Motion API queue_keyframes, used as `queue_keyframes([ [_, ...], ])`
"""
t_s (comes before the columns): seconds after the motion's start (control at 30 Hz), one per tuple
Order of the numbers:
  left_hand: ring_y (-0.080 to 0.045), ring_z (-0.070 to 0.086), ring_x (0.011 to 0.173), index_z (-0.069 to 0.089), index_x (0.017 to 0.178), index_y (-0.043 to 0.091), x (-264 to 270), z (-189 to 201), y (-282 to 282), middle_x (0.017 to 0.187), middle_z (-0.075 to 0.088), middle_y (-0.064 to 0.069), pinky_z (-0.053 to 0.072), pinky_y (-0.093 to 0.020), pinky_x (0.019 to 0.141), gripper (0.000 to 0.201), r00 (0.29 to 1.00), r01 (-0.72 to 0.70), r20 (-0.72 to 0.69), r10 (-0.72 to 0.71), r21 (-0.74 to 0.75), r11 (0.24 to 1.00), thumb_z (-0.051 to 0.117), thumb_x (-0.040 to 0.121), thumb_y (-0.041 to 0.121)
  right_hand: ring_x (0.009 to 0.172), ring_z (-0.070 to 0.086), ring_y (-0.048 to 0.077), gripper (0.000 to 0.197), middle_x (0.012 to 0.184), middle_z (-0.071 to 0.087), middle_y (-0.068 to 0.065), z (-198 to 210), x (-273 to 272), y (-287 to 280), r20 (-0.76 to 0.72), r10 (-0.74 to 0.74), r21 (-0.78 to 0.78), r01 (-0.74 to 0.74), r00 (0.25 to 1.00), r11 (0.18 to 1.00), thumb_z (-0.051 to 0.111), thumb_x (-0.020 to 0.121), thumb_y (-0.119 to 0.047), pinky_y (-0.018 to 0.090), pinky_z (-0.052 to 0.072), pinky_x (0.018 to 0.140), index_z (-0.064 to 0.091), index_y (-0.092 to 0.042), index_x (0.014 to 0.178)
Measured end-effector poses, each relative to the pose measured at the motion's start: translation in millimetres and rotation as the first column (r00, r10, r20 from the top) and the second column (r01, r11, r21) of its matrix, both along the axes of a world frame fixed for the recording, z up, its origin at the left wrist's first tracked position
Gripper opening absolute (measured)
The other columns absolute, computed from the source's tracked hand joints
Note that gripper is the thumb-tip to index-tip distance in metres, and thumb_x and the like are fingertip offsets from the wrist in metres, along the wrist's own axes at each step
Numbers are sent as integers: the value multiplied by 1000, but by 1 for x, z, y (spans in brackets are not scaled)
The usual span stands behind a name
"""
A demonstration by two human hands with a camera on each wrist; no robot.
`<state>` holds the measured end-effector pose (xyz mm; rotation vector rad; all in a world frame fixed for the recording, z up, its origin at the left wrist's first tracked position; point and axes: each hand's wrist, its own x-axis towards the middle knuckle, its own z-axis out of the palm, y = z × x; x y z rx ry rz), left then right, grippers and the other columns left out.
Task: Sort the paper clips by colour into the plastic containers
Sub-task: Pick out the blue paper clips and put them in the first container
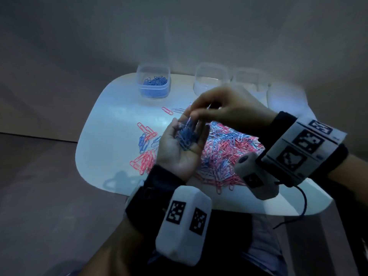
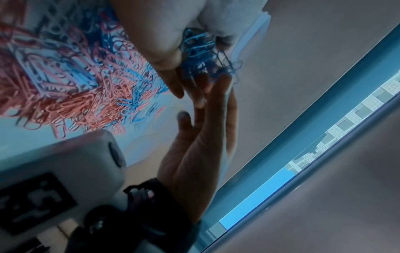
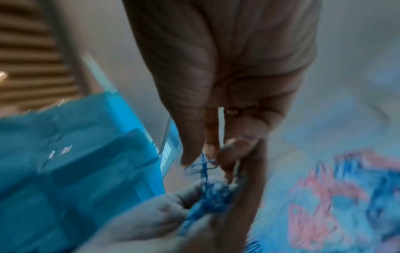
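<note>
My left hand (image 1: 188, 130) is held palm up over the white table (image 1: 119, 116), fingers curled round a bunch of blue paper clips (image 1: 186, 141). My right hand (image 1: 192, 116) reaches over from the right, and its thumb and fingertips pinch a blue clip (image 3: 203, 162) at the top of that bunch (image 3: 212, 193). In the left wrist view the bunch (image 2: 201, 51) lies in the cupped palm. A mixed pile of pink, blue and white clips (image 1: 229, 152) covers the table under both hands. At the back left stands a clear container (image 1: 153, 81) with blue clips in it.
Two empty clear containers (image 1: 211, 80) (image 1: 249, 80) stand along the back edge, with a blurred pale one (image 1: 286, 96) at the far right. A few loose pink and blue clips (image 1: 146, 136) lie left of the pile. The table's front edge is near my body.
</note>
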<state>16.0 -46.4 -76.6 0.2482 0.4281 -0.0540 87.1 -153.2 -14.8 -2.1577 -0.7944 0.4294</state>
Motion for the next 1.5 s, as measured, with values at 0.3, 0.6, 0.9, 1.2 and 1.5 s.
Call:
queue_keyframes([
  [0.3, -28, 72, 71, 70, 75, -4, -11, 0, 29, 83, 72, -16, 57, -36, 61, 63, 994, -107, -2, 107, -48, 993, 23, 101, 28, 76, 60, 20, 18, 92, 68, 9, -26, 43, -10, 194, -27, -520, 126, 981, 845, 64, 82, -9, 27, 47, 76, 69, -6, 98],
  [0.6, -30, 72, 72, 68, 83, -5, -13, 0, 30, 87, 71, -18, 58, -36, 60, 58, 995, -101, -14, 100, -74, 992, 24, 101, 27, 74, 53, 21, 22, 68, 55, -1, -42, 47, -2, 147, -23, -576, 105, 989, 811, 73, 76, -27, 23, 34, 53, 56, -17, 68],
  [0.9, -29, 72, 73, 70, 81, -5, -12, 4, 27, 87, 71, -17, 57, -35, 64, 59, 997, -81, -26, 79, -60, 995, 25, 101, 29, 106, 52, 27, 37, 116, 57, 7, -29, 63, 3, 312, 304, -674, -15, 900, 739, 56, 86, -8, 33, 45, 78, 61, -22, 121],
  [1.2, -29, 72, 74, 69, 83, -6, -14, 4, 29, 89, 71, -17, 57, -35, 63, 59, 996, -85, -25, 83, -60, 995, 25, 101, 28, 96, 58, 27, 18, 101, 67, 6, -42, 69, 2, 316, 179, -625, 62, 932, 778, 67, 80, -21, 31, 45, 77, 69, -13, 97],
  [1.5, -28, 72, 75, 69, 83, -5, -15, 4, 27, 89, 71, -17, 57, -35, 64, 56, 997, -79, -28, 78, -55, 995, 26, 100, 26, 78, 51, 18, 11, 80, 58, 1, -39, 62, 0, 197, 32, -620, 99, 980, 779, 70, 79, -20, 22, 33, 53, 67, -13, 87],
])
